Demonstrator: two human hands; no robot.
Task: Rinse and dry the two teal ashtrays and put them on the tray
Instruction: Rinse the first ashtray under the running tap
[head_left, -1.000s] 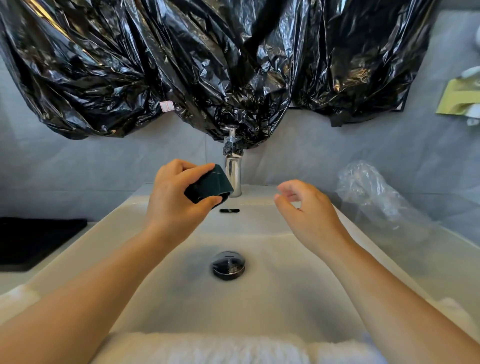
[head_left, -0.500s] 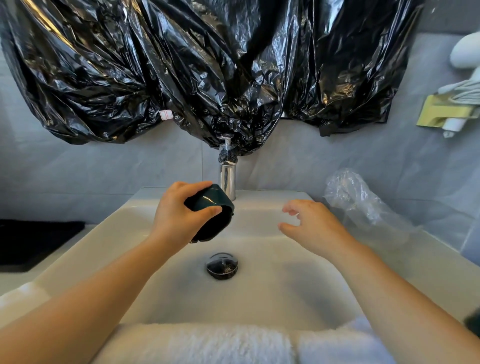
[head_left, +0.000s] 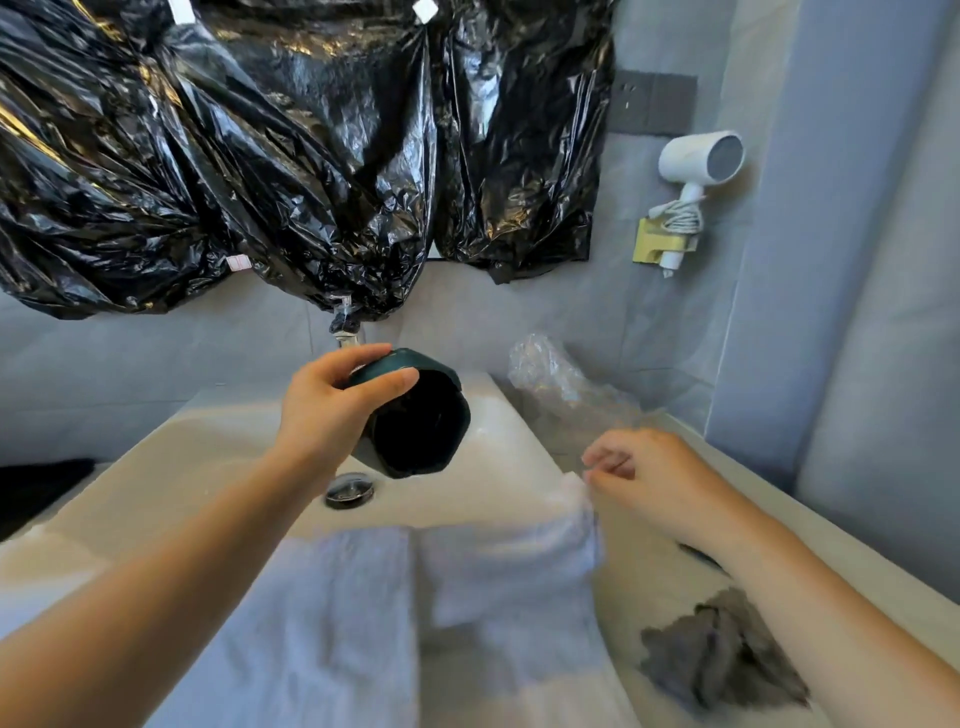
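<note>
Okay so, holds the dark teal faceted ashtray tilted at mid-frame over the white basin sink, left hand curled round its wall. Curls right hand by the fluffy white towel corner, centre right; can't tell if pinching it.

No legible text, brand, number or sign. Small pink-edged white label on the crumpled black plastic sheeting: markings too blurred to read. White square tag at the sheeting's top edge: nothing readable.
</note>
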